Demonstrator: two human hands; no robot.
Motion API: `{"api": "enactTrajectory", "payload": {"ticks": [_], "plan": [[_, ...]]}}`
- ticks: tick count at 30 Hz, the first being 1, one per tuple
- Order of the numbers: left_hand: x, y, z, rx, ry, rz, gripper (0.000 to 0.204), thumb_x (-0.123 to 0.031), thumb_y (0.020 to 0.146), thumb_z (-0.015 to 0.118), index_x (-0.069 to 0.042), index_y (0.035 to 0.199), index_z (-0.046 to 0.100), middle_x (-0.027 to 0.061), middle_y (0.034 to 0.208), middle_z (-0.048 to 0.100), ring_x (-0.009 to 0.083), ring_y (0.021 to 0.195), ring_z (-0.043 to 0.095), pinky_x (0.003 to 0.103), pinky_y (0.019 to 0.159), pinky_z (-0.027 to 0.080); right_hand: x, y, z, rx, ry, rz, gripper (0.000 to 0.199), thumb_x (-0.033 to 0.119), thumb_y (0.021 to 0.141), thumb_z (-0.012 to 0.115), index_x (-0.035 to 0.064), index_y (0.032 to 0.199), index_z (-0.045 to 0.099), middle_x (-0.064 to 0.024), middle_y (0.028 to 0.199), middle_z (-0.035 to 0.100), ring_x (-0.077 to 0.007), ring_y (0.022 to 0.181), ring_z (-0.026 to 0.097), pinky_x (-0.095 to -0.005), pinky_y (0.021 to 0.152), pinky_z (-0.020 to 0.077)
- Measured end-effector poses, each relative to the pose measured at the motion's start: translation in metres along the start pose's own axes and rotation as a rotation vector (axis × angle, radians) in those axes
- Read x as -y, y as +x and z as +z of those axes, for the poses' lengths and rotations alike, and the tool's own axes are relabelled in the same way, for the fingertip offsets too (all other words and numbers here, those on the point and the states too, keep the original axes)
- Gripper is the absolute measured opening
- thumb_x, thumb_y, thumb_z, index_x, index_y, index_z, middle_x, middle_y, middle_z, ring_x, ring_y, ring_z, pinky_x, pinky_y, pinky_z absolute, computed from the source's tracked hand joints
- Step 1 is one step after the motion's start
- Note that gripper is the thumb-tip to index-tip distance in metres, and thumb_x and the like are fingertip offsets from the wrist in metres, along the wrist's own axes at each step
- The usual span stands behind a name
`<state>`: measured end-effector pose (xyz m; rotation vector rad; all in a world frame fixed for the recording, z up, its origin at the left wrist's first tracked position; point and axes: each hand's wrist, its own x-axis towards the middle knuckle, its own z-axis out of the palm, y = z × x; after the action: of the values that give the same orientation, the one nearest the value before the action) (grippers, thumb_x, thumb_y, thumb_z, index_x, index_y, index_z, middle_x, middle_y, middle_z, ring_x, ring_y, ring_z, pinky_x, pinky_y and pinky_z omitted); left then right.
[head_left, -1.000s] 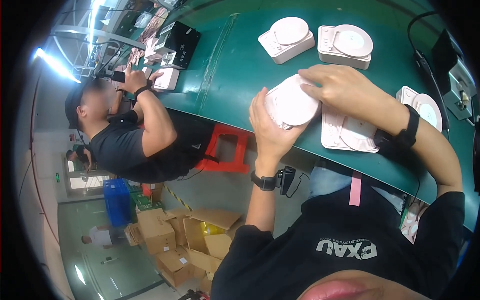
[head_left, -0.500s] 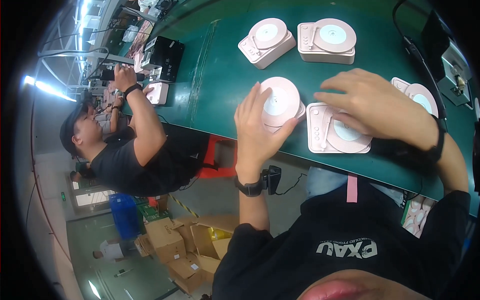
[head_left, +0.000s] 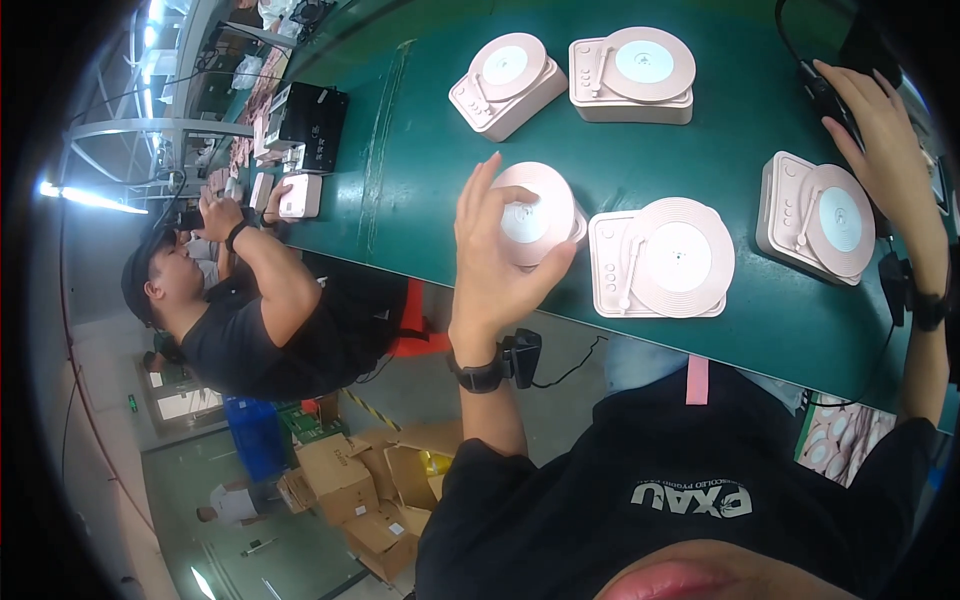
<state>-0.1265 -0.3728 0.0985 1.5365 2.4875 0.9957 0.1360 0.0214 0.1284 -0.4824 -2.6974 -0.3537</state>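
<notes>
Several pale pink mini record players with round discs and small tone arms lie on the green table. My left hand point(head_left: 500, 245) is at the middle record player point(head_left: 540, 215), fingers spread, the index over its disc and the thumb by its near right edge. Just right of it sits another record player point(head_left: 665, 258), untouched. My right hand point(head_left: 885, 135) is at the far right, fingers stretched out and thumb apart, over a black stick-shaped tool point(head_left: 822, 92) with a cable. Below that hand stands a tilted record player point(head_left: 818, 218).
Two more record players, one on the left point(head_left: 507, 85) and one on the right point(head_left: 633, 75), stand farther back. A co-worker point(head_left: 235, 300) works at the left beside a black box point(head_left: 308, 125). Cardboard boxes point(head_left: 350, 480) stand on the floor.
My right hand has left the record player beside my left hand and moved right to the black tool. My left hand keeps nearly the same pose. The view has shifted slightly.
</notes>
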Motion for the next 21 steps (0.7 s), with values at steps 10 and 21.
{"api": "enactTrajectory", "payload": {"ticks": [10,21], "plan": [[-0.006,-0.001,0.007,-0.066,-0.093,-0.034,0.075,-0.019,0.069,0.081,-0.007,0.139,0.057,0.0268,0.161,0.041,0.0460,0.149,0.037,0.053,0.122,0.029,-0.036,-0.005,0.057,0.292,-0.074,0.142,0.075,0.015,0.096,0.073,0.0173,0.162,0.036,-0.0232,0.112,0.070,-0.0388,0.115,0.066,-0.0496,0.121,0.0393],[-0.004,0.003,-0.001,0.070,0.057,0.066,0.089,-0.016,0.068,0.075,-0.008,0.153,0.049,0.0236,0.163,0.040,0.0469,0.150,0.034,0.056,0.124,0.025,-0.038,-0.013,0.066,0.251,-0.239,0.187,0.071,0.031,0.094,0.076,0.0159,0.157,0.046,-0.0241,0.107,0.073,-0.0415,0.122,0.065,-0.0475,0.105,0.0536]]}}
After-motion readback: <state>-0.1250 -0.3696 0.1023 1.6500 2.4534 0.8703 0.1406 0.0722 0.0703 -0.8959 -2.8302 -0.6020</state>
